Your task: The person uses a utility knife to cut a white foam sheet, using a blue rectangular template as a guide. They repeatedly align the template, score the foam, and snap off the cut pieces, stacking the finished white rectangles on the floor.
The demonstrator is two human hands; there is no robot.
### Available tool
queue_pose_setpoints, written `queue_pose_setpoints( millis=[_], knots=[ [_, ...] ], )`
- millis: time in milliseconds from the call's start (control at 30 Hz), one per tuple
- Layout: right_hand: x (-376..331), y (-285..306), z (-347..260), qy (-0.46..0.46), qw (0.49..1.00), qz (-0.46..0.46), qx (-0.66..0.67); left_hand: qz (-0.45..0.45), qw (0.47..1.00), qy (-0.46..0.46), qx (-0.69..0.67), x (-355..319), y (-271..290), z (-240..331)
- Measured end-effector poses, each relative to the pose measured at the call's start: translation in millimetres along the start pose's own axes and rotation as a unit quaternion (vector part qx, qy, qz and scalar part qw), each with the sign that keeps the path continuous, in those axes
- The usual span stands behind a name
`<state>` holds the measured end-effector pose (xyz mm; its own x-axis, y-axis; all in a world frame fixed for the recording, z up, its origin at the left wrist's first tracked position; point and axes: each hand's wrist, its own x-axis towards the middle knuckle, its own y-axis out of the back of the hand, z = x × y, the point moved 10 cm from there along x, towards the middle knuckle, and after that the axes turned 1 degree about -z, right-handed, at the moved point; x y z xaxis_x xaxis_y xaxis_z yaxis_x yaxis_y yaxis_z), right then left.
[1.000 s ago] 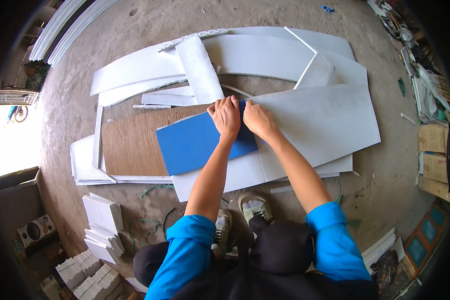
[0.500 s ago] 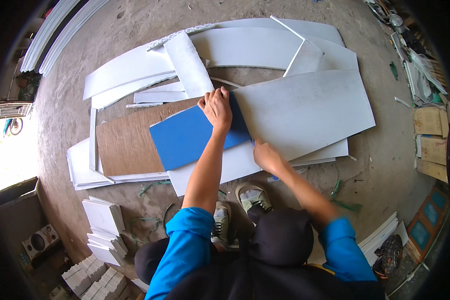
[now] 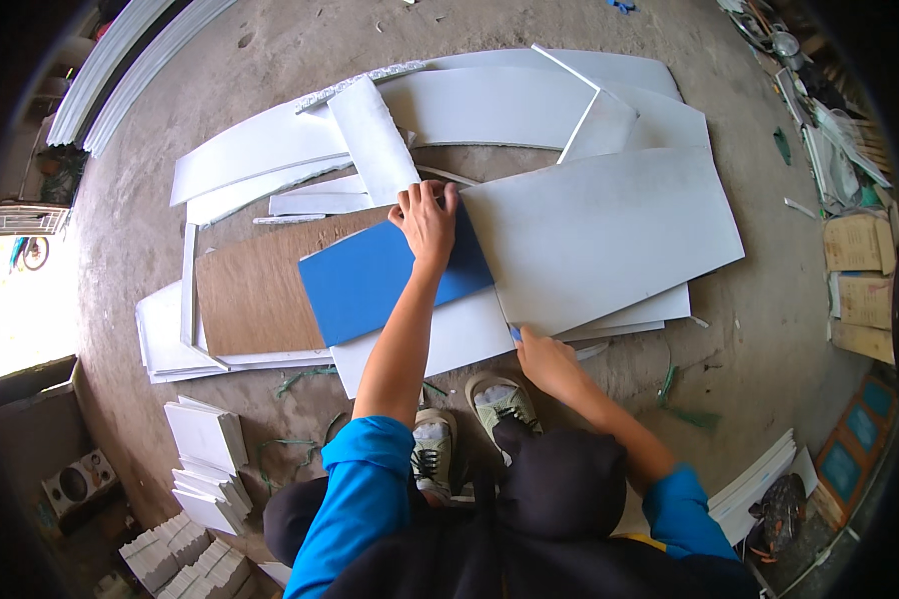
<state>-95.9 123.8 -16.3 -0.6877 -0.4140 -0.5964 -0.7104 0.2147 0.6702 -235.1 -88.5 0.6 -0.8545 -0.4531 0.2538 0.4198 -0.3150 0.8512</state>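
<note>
A blue rectangular board [image 3: 365, 280] lies tilted on top of a white panel [image 3: 609, 225]. My left hand [image 3: 428, 222] presses near its far right corner, fingers bent over the far edge. Closed around a small blue cutter [image 3: 515, 333], my right hand [image 3: 549, 361] is at the white panel's near edge. Only a bit of the cutter shows; its blade is hidden. A thin straight line runs along the blue board's right edge and on toward the cutter. Under the blue board's left part is a brown wooden board [image 3: 255, 285].
More white panels and strips [image 3: 469, 105] lie loosely piled beyond the blue board. White pieces [image 3: 207, 434] are stacked at near left. Cardboard [image 3: 859, 245] and clutter line the right side. Green string [image 3: 687, 411] lies on the concrete floor. My shoes [image 3: 502, 401] are close to the panel's near edge.
My right hand has come toward me, from beside the blue board's near right corner to the white panel's near edge. A thin line now shows behind it. The left hand stays on the blue board.
</note>
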Motion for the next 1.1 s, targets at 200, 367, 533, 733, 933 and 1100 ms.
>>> queue_pose_setpoints(
  millis=[200,367,533,733,933,1100],
  knots=[
    [-9,25,-4,0.012,0.999,0.022,-0.033,-0.123,0.981,-0.144,0.031,-55,12,51],
    [17,10,-7,0.042,0.998,0.034,-0.040,-0.167,0.971,-0.160,0.063,-81,14,28],
    [20,29,-12,0.037,0.998,0.042,-0.022,-0.164,0.966,-0.170,0.102,-55,24,-8],
    [18,89,25,-0.014,0.975,0.082,0.208,-0.127,0.966,-0.164,0.157,-27,60,-97],
    [53,77,74,-0.020,0.909,0.083,0.407,-0.011,0.955,-0.086,0.282,9,89,-139],
    [71,62,60,-0.022,0.892,0.068,0.445,-0.108,0.946,-0.304,0.025,13,22,-6]
  ],
)
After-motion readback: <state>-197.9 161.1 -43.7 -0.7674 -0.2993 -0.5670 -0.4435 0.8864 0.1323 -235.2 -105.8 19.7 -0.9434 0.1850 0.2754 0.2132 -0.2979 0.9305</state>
